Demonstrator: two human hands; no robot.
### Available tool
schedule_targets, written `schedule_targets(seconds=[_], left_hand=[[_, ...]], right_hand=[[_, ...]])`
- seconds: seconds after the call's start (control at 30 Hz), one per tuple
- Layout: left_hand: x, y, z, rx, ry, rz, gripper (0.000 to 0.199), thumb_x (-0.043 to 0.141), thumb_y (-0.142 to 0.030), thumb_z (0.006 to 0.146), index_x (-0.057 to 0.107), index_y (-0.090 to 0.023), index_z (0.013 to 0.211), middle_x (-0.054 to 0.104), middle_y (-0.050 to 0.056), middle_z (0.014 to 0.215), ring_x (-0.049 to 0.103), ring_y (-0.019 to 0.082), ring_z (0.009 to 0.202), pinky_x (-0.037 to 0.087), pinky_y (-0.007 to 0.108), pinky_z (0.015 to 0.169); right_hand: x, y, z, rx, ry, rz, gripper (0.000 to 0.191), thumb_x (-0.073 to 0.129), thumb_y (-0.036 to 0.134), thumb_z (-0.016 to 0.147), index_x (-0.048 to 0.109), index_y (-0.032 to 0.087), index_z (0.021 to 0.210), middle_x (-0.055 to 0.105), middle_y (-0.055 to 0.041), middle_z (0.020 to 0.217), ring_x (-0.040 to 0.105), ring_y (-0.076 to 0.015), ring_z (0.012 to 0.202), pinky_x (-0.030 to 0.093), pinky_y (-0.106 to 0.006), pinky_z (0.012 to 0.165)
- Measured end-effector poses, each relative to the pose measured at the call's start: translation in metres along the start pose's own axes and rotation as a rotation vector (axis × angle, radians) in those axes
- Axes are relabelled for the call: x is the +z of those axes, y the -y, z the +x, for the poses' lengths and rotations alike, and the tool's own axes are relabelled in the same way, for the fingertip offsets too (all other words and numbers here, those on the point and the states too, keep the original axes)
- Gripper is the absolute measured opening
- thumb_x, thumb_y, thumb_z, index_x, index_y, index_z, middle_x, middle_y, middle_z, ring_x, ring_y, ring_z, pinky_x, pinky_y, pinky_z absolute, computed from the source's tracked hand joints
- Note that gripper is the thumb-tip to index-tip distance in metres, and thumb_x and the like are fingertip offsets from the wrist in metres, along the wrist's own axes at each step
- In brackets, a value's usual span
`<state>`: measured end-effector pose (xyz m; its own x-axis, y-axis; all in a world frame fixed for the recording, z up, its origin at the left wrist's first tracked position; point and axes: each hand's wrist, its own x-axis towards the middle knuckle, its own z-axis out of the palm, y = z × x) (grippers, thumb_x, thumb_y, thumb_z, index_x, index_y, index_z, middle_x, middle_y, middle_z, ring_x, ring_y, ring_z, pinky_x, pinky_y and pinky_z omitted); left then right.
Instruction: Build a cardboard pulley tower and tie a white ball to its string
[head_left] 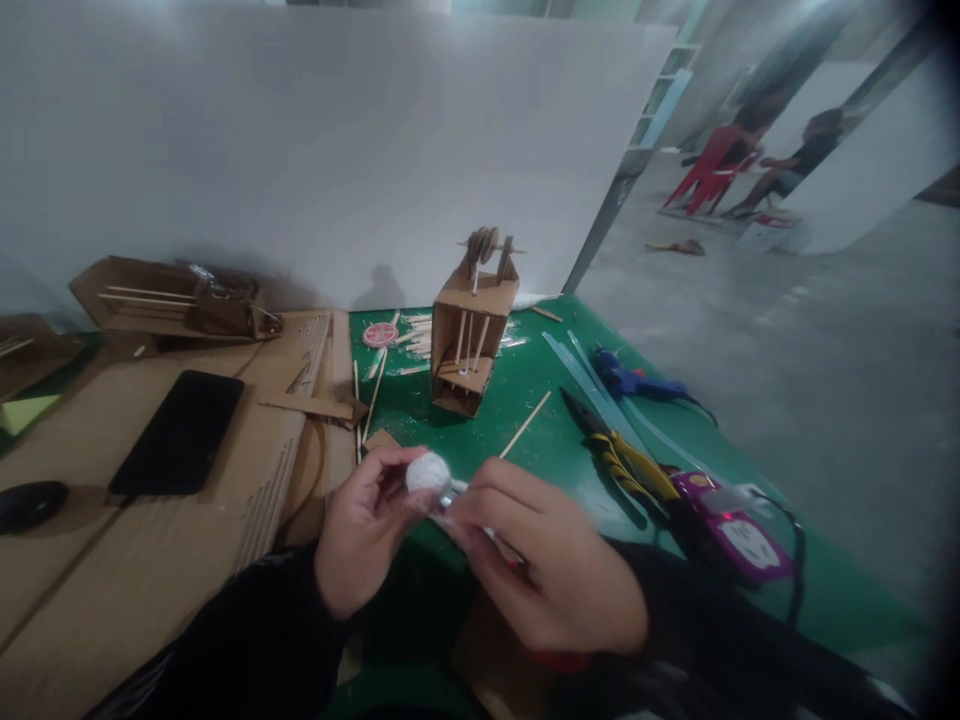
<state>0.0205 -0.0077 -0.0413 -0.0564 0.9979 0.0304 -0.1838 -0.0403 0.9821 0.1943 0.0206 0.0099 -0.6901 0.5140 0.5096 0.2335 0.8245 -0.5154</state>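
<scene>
My left hand [360, 535] is closed around a small white ball [427, 472], held between thumb and fingers above the near part of the green table [465, 445]. Close against the ball's right side, my right hand [551, 550] is pinched on something small, silvery and whitish. My fingers cover most of it, so its kind is unclear. Beyond both hands stands an upright cardboard frame [476, 290] with thin wooden rods inside and round cardboard discs on a stick at its top. A loose wooden stick [525, 424] lies just past my right hand.
At right lie pliers [636, 465], a blue glue gun [637, 380], clear glue sticks [592, 390] and a purple power strip [739, 535] with a cable. At left, cardboard holds a black phone [180, 430] and a mouse [31, 505]. Another cardboard frame [150, 300] lies behind. People sit far right.
</scene>
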Motion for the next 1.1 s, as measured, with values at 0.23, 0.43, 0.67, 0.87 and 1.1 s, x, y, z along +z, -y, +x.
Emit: schedule_targets(seconds=[0.23, 0.43, 0.67, 0.87, 1.1], left_hand=[[-0.001, 0.000, -0.001, -0.045, 0.003, -0.050, 0.027, 0.074, -0.023, 0.075, 0.061, -0.018, 0.099, 0.068, 0.003, 0.096, 0.065, 0.015, 0.090, 0.050, 0.022, 0.079], [-0.002, -0.003, -0.001, -0.040, -0.024, -0.086, 0.026, 0.073, -0.024, 0.076, 0.061, -0.018, 0.099, 0.070, 0.003, 0.095, 0.067, 0.013, 0.088, 0.052, 0.021, 0.076], [-0.003, -0.001, 0.000, -0.072, -0.009, -0.107, 0.029, 0.075, -0.023, 0.075, 0.063, -0.019, 0.101, 0.071, 0.003, 0.096, 0.068, 0.014, 0.087, 0.053, 0.022, 0.077], [-0.007, 0.007, 0.003, -0.122, 0.067, -0.095, 0.031, 0.074, -0.026, 0.076, 0.063, -0.021, 0.105, 0.067, 0.003, 0.101, 0.065, 0.013, 0.085, 0.053, 0.021, 0.072], [-0.005, 0.005, 0.004, -0.156, 0.030, 0.183, 0.030, 0.061, -0.040, 0.085, 0.056, -0.020, 0.107, 0.058, -0.001, 0.084, 0.047, 0.004, 0.050, 0.037, 0.016, 0.045]], right_hand=[[-0.014, -0.010, 0.005, 0.052, -0.061, 0.066, 0.014, 0.047, 0.011, 0.086, 0.060, 0.013, 0.083, 0.053, -0.0060, 0.074, 0.048, -0.0148, 0.068, 0.040, -0.026, 0.061], [-0.003, -0.015, -0.002, 0.124, 0.088, 0.086, 0.012, 0.053, 0.022, 0.087, 0.060, 0.014, 0.081, 0.058, -0.0060, 0.078, 0.053, -0.0164, 0.073, 0.043, -0.029, 0.068], [0.014, -0.024, -0.005, 0.377, 0.077, 0.367, 0.043, 0.057, 0.025, 0.087, 0.042, 0.017, 0.127, 0.063, -0.0012, 0.085, 0.059, -0.0126, 0.070, 0.047, -0.024, 0.063], [0.022, -0.030, -0.007, 0.352, -0.029, 0.296, 0.045, 0.063, 0.027, 0.084, 0.052, 0.017, 0.126, 0.061, -0.0019, 0.083, 0.056, -0.0118, 0.066, 0.047, -0.024, 0.062], [0.026, -0.035, -0.008, 0.300, -0.164, 0.216, 0.036, 0.063, 0.018, 0.079, 0.062, 0.014, 0.114, 0.061, -0.0089, 0.099, 0.059, -0.0168, 0.087, 0.049, -0.026, 0.074]])
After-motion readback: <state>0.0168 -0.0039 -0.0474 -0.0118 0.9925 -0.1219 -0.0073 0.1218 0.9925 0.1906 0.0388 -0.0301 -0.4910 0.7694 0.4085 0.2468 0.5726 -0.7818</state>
